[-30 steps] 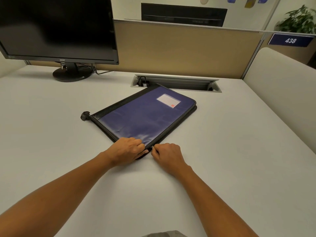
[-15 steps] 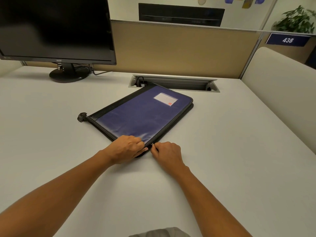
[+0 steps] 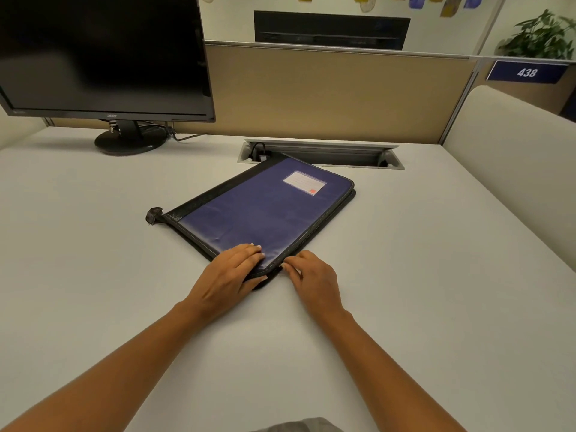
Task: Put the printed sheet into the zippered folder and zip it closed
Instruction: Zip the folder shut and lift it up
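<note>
Head-worn view, forward and down (close) over the desk (image 3: pixel 420 291)

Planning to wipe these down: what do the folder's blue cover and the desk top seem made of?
Blue cover: probably vinyl or coated fabric, semi-glossy; it shows wrinkles and pale sheen. Desk top: likely laminate, matte pale grey; smooth, no grain visible.

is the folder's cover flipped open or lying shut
Shut: the blue zippered folder lies flat with its cover down. Whether the zip is fully closed cannot be told.
</note>
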A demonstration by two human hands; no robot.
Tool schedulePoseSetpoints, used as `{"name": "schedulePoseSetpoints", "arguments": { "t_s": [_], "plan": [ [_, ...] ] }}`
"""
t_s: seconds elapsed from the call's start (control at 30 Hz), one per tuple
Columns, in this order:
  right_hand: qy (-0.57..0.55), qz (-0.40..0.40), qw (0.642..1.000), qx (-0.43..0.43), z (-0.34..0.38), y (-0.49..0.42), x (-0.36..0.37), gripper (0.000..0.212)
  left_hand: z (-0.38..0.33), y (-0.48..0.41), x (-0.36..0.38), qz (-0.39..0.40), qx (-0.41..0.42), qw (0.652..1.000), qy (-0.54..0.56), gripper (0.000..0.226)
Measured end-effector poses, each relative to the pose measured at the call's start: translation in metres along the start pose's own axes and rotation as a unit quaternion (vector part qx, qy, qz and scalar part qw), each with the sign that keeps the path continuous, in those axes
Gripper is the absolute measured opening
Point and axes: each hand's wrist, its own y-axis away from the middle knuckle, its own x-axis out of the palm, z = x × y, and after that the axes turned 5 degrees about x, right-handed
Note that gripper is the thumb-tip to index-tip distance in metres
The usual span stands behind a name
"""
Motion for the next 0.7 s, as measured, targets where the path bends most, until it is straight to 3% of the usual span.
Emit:
{"name": "schedulePoseSetpoints", "arguments": {
  "t_s": [0.2, 0.33, 0.5, 0.7],
  "plan": [
    [-0.218, -0.014, 0.962, 0.165, 0.011, -0.002, 0.004, 0.012, -0.008, 0.000, -0.002, -0.008, -0.021, 1.000, -0.008, 0.073],
    [-0.292, -0.001, 0.935, 0.199, 0.012, -0.003, 0.007, 0.011, -0.008, 0.000, -0.001, -0.044, -0.037, 0.998, 0.013, 0.071],
    [-0.324, 0.005, 0.928, 0.185, 0.012, -0.004, 0.009, 0.011, -0.007, -0.001, 0.000, -0.051, -0.060, 0.996, 0.050, 0.069],
    [-0.270, 0.012, 0.961, 0.065, 0.019, -0.001, 0.009, 0.010, -0.004, 0.000, 0.001, -0.048, -0.070, 0.995, 0.061, 0.066]
  ]
}}
